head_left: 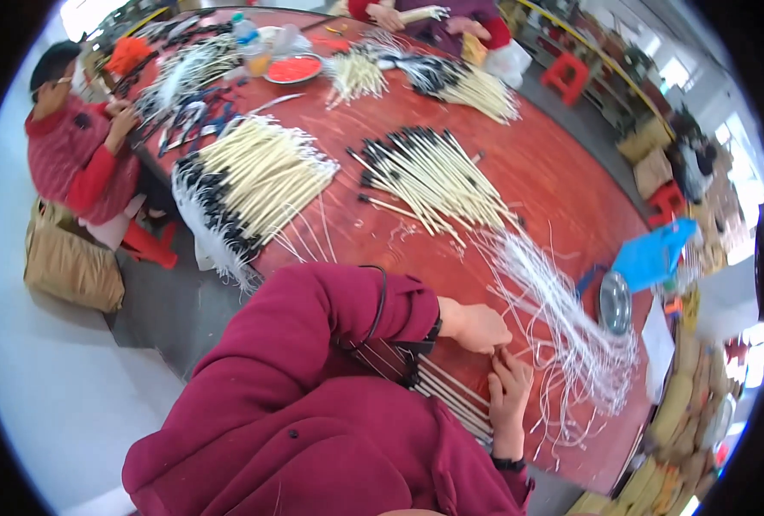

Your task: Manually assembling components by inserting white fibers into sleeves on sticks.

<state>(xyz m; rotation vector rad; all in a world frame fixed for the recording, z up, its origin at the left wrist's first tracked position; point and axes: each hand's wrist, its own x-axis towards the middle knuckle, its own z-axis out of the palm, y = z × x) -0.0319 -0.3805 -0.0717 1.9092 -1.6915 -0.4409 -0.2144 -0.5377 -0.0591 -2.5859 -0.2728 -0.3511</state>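
My left hand reaches in from the left with its fingers closed in a pinch. My right hand comes up from below, its fingertips pressed together right against the left ones. What lies between the fingertips is too small to make out. Below the hands, partly under my left sleeve, lies a row of pale slender rods with black ends. Just right of the hands spreads a bundle of loose white cords. It trails from a fanned pile of cream rods with black tips on the red table.
A large stack of cream rods lies at left, with clear jars and a dish of red material beyond. A blue bag and a metal bowl stand at right. One co-worker sits at left, another across the table.
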